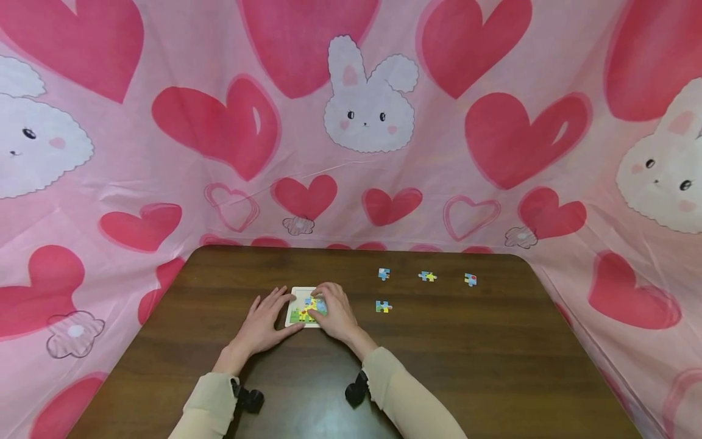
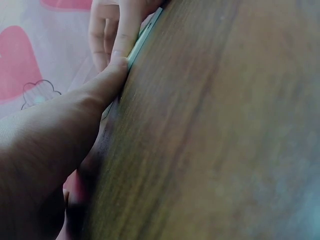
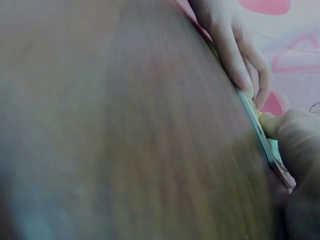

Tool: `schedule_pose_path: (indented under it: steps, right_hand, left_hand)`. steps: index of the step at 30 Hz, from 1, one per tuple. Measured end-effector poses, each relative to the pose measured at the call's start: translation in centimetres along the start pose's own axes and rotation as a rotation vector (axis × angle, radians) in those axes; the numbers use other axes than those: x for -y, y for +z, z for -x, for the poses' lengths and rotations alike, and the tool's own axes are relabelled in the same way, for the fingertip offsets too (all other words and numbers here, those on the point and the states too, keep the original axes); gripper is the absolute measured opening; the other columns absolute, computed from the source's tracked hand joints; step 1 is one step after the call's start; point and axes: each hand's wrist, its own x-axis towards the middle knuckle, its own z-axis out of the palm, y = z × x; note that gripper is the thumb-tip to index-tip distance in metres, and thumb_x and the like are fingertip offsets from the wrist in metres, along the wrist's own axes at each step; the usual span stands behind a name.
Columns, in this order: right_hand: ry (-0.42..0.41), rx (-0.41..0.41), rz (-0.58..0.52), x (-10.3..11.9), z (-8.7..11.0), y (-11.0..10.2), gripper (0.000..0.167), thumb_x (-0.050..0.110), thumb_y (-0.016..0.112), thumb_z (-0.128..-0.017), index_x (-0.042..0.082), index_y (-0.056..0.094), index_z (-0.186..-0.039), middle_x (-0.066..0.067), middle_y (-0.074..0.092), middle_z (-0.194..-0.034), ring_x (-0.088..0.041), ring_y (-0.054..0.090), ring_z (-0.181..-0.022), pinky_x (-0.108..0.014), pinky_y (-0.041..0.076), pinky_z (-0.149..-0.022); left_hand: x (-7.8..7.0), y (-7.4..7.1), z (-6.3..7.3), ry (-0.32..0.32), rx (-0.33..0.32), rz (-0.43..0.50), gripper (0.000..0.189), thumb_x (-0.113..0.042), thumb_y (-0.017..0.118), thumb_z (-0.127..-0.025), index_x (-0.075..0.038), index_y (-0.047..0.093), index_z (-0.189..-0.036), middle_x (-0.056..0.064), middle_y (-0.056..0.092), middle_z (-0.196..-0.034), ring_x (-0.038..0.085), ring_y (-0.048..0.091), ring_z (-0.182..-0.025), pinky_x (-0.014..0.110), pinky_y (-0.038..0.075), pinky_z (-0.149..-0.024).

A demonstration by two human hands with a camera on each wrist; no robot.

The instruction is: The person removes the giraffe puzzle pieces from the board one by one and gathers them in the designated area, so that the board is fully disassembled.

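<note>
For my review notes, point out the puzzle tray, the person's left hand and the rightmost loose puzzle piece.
Puzzle tray (image 1: 297, 302): head view, on its bare pale base.
Left hand (image 1: 264, 327): head view, on its back.
Rightmost loose puzzle piece (image 1: 470, 280): head view, middle of its printed face.

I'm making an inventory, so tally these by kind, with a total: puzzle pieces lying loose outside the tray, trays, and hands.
Loose puzzle pieces: 4
Puzzle tray: 1
Hands, left hand and right hand: 2
Total: 7
</note>
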Motion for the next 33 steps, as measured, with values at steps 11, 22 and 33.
schedule_pose_path:
  steps: [11,22,33]
  right_hand:
    - [-0.213,-0.138,0.297,0.0,0.9,0.6,0.043,0.024,0.084,-0.099,0.009,0.072,-0.137,-0.006,0.072,-0.127,-0.026,0.060,-0.127,-0.048,0.050,-0.108]
    - [-0.136,-0.042,0.174,0.3,0.9,0.4,0.045,0.020,0.078,-0.104,0.004,0.069,-0.144,-0.009,0.069,-0.132,-0.025,0.065,-0.119,-0.042,0.059,-0.103]
    - [-0.076,-0.010,0.059,0.4,0.6,0.1,0.039,0.018,0.079,-0.102,0.005,0.071,-0.138,-0.010,0.071,-0.137,-0.028,0.067,-0.131,-0.050,0.055,-0.114]
  left_hand:
    - [-0.3,0.0,0.1,0.025,-0.025,-0.001,0.076,-0.064,0.078,-0.095,-0.012,0.062,-0.148,0.026,0.049,-0.169,0.051,0.042,-0.159,0.082,0.024,-0.127]
    - [-0.8,-0.4,0.1,-0.013,0.020,-0.034,0.073,-0.058,0.079,-0.097,-0.011,0.061,-0.150,0.023,0.046,-0.172,0.048,0.039,-0.163,0.080,0.023,-0.129]
    - [-0.3,-0.1,0.3,0.036,-0.043,0.000,0.073,-0.061,0.080,-0.094,-0.012,0.063,-0.146,0.026,0.050,-0.168,0.053,0.043,-0.158,0.083,0.025,-0.125]
